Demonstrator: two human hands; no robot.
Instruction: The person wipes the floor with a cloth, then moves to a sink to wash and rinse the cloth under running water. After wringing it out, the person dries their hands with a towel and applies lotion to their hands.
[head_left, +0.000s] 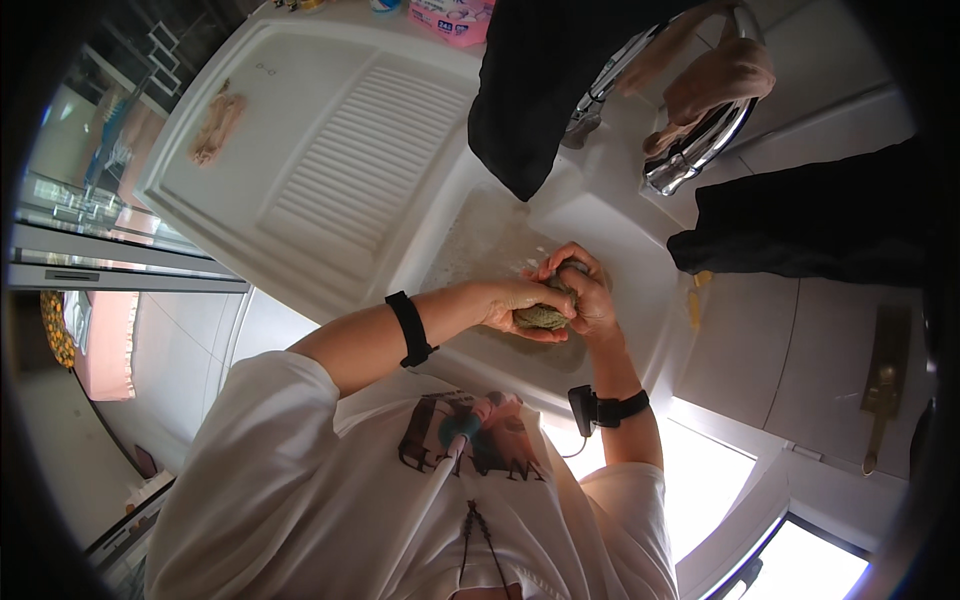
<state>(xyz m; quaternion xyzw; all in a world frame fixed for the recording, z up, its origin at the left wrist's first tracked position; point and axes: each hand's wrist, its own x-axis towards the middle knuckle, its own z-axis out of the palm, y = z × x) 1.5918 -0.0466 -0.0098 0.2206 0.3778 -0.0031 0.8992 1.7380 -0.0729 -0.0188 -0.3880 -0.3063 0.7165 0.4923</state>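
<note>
Over the sink basin (620, 225), both hands grip a bunched, olive-green cloth (541, 318) that looks wet. My left hand (508, 300) wraps the cloth from the left, its thumb lying across the top. From the right, my right hand (592, 300) closes round the other end with curled fingers. The two hands touch each other. Part of the cloth is hidden inside them. Cloudy greyish water (465, 240) lies in the basin beneath.
A ribbed washboard (350, 160) fills the left of the sink, with a beige cloth (217, 125) on its far end. A chrome tap (690, 165) has another beige cloth (720, 80) draped over it. Dark garments (545, 80) hang near it. A pink package (450, 20) stands behind.
</note>
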